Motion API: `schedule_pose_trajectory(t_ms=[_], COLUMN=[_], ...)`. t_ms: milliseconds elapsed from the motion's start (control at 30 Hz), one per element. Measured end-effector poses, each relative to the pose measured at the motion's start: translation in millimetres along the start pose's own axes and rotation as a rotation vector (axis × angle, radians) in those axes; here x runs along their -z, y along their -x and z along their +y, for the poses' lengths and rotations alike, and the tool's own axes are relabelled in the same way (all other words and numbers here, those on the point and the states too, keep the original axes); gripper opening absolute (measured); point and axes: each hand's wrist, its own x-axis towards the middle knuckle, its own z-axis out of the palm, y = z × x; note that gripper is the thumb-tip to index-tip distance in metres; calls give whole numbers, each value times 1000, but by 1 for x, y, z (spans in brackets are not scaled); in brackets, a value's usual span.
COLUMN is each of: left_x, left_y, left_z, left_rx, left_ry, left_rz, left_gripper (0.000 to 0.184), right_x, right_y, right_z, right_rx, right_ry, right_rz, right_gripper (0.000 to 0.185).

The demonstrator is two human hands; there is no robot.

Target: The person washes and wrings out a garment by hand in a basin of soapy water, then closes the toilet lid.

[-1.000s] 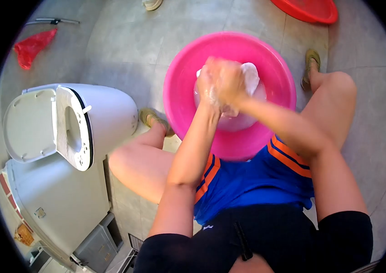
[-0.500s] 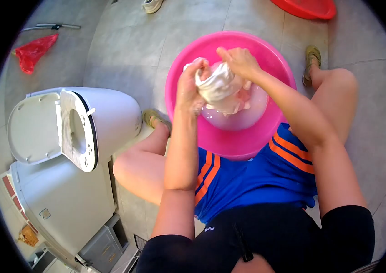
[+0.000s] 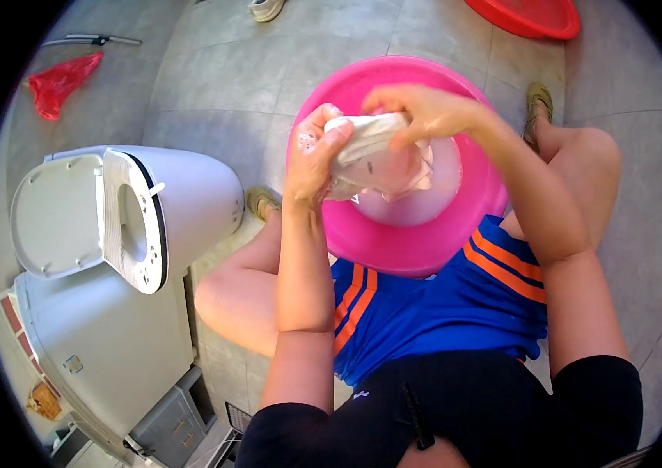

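Observation:
A wet white cloth [image 3: 374, 160] with a pinkish part hangs between my hands, over a pink basin [image 3: 393, 246]. Cloudy water [image 3: 436, 187] lies in the basin. My left hand [image 3: 315, 152], with suds on it, grips the cloth's left end. On the other side my right hand [image 3: 424, 115] pinches the upper right edge of the cloth between thumb and fingers, slightly blurred. The cloth's lower part hangs close above the water.
A white toilet [image 3: 190, 195] with its lid open stands at the left, beside a white cabinet [image 3: 112, 343]. A red plastic bag [image 3: 62, 86] lies on the floor at the upper left. A red basin [image 3: 530, 17] is at the upper right, a shoe [image 3: 266, 8] at the top.
From a blurred pose close together over the basin, my hands have come apart with the cloth stretched between them. My right hand has closed on the cloth's upper edge.

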Motion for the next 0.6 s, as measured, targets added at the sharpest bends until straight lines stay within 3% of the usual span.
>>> schedule_pose_trajectory(t_ms=[67,133,167,233,267,300,333,367,400,433,467,500,533,600], left_x=[-2,5,21,36,39,36,48,55,55,45,30,34,43,35], left_y=[3,7,7,8,8,7,-2,-9,-15,-20,-25,-26,-28,-51], left_z=[1,0,-5,-24,-28,-28,-41,-55,-66,-74,-79,-98,-124,-168], left_rx=[-27,-32,-34,-63,-76,45,60,96,133,215,201,234,264,-11], left_ry=[225,526,637,787,863,699,842,863,887,947,880,1139,1389,1246], left_rz=[53,131,-73,32,85,264,309,317,328,376,449,221,-18,-575], left_gripper=[20,25,28,32,34,42,44,44,44,47,43,41,40,40], right_x=[-13,-25,-30,-39,-43,-47,-47,-55,-66,-82,-103,-116,-131,-141], right_y=[-9,-5,-6,-10,-12,-17,-23,-27,-24,-26,-29,-25,-21,-14], right_z=[33,43,68,125,125,123,109,94,72,46,30,12,16,17], right_rx=[-107,-276,-249,-188,-170,-153,-131,49,-42,216,342,407,523,442], right_ry=[492,622,335,-256,-330,-401,-467,-420,-187,-239,49,67,336,456], right_rz=[9,176,312,555,619,685,754,752,742,706,898,825,830,879], right_gripper=[43,32,30,27,26,25,24,23,26,31,38,33,28,29])
